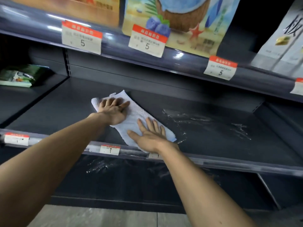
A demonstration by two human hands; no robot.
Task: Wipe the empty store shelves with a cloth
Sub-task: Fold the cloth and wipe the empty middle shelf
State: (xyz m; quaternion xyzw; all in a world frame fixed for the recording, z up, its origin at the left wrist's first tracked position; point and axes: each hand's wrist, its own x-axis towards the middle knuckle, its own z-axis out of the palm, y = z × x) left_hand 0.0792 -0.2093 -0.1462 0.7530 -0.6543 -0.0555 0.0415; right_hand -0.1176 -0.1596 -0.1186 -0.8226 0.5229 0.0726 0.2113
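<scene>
A white terry cloth (133, 117) lies spread flat on the dark grey empty shelf (213, 136), running diagonally from the back left to the front edge. My left hand (113, 110) presses flat on the cloth's far end, fingers spread. Flat on the near end, by the shelf's front lip, rests my right hand (150, 136). White streaks of dust or residue (205, 119) mark the shelf to the right of the cloth.
The shelf above carries snack bags (180, 17) and price tags (146, 40) hanging over its edge. A green packet (19, 76) lies on the neighbouring shelf at the left. A lower shelf (131, 179) with white streaks sits below, and grey floor tiles (114, 217) beneath.
</scene>
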